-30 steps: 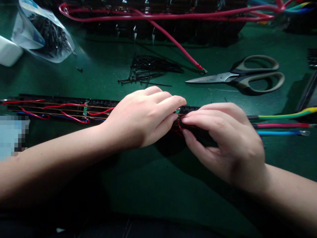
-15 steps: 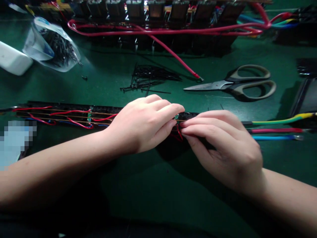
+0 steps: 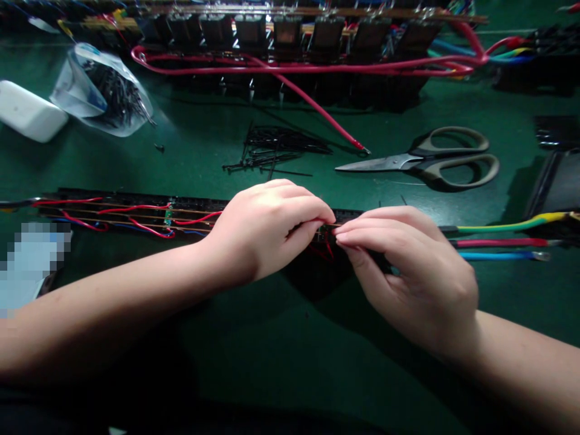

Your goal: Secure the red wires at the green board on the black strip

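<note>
A long, narrow black strip assembly (image 3: 131,208) lies across the table, with red and blue wires and small green circuit boards (image 3: 168,215) along it. Over its right half, my left hand (image 3: 276,226) is closed, thumb and index fingertip pinched together at the strip. Close beside it my right hand (image 3: 408,260) pinches too, its fingertips almost meeting the left ones. Whatever lies between either set of fingertips is too small or hidden to name. A red wire loop (image 3: 327,249) shows just below the fingertips. From the strip's right end come a yellow-green cable (image 3: 502,228), a red one and a blue one.
Scissors (image 3: 408,162) lie beyond my hands, beside a pile of black cable ties (image 3: 276,147). A clear bag (image 3: 106,90) of black ties and a white block (image 3: 31,112) are at left. A larger wired assembly (image 3: 290,36) with a thick red cable (image 3: 317,109) spans the back.
My left thumb and index finger have drawn into a tighter pinch, with a gap now showing behind them. My right hand stays pinched at nearly the same spot. The whole view has shifted slightly.
</note>
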A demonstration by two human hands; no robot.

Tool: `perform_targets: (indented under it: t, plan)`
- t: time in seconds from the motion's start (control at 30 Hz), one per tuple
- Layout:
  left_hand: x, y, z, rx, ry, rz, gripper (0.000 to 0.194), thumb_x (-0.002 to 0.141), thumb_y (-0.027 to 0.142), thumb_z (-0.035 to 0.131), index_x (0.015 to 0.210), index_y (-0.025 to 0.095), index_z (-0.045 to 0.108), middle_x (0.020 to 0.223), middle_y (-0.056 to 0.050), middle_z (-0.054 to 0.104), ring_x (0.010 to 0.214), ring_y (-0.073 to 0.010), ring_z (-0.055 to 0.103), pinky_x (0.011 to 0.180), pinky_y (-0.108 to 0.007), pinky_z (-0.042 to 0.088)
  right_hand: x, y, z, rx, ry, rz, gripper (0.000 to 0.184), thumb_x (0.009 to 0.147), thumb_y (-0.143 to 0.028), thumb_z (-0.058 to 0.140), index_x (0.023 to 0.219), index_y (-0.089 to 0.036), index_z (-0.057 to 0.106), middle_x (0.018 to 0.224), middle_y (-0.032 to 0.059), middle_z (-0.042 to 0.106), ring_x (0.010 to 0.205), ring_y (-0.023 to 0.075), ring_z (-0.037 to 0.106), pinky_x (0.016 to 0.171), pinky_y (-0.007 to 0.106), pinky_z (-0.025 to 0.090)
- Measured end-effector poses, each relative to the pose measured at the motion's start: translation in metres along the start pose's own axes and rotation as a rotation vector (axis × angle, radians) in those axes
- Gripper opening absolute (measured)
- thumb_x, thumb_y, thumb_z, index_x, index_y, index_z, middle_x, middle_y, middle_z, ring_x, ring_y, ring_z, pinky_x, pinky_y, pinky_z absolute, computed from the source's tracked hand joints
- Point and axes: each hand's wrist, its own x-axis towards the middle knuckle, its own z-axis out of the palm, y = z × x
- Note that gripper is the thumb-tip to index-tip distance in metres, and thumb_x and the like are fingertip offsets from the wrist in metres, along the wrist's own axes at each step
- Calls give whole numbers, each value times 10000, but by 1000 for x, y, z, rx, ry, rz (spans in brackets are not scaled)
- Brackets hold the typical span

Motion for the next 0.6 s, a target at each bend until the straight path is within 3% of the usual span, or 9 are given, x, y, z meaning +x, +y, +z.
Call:
perform_targets:
  t: [0.13, 0.3, 0.43, 0.6]
  plan:
    - [0, 1, 0, 14, 33, 4, 225, 984, 171, 606, 1031, 248, 811, 983, 14, 830, 915, -147, 755, 835, -261, 566, -1, -1, -1, 16, 15, 41, 286, 871, -25, 742, 1029, -257, 693, 945, 35, 806, 870, 224, 749, 776, 378, 641]
    - [1, -1, -4, 31, 7, 22, 247, 1004, 173, 542, 1065, 182, 782, 1011, -32, 814, 947, -155, 743, 863, -263, 573, -1, -1, -1, 31, 12, 48, 275, 863, -22, 745, 1019, -240, 687, 941, 34, 805, 873, 216, 748, 803, 364, 640]
    - [4, -5, -8, 33, -55, -49, 332, 979, 136, 458, 1075, 183, 772, 1023, -39, 804, 942, -156, 732, 849, -275, 579, -1, -2, -2, 27, 12, 37, 275, 860, -23, 746, 1012, -246, 692, 950, 28, 813, 883, 215, 757, 815, 374, 643]
    - [8, -7, -9, -32, -50, -139, 263, 957, 173, 523, 1028, 197, 775, 985, -16, 798, 914, -149, 726, 850, -274, 590, -1, -2, -1, 26, 16, 41, 284, 853, -39, 761, 1021, -258, 694, 935, 25, 812, 873, 220, 760, 797, 372, 647]
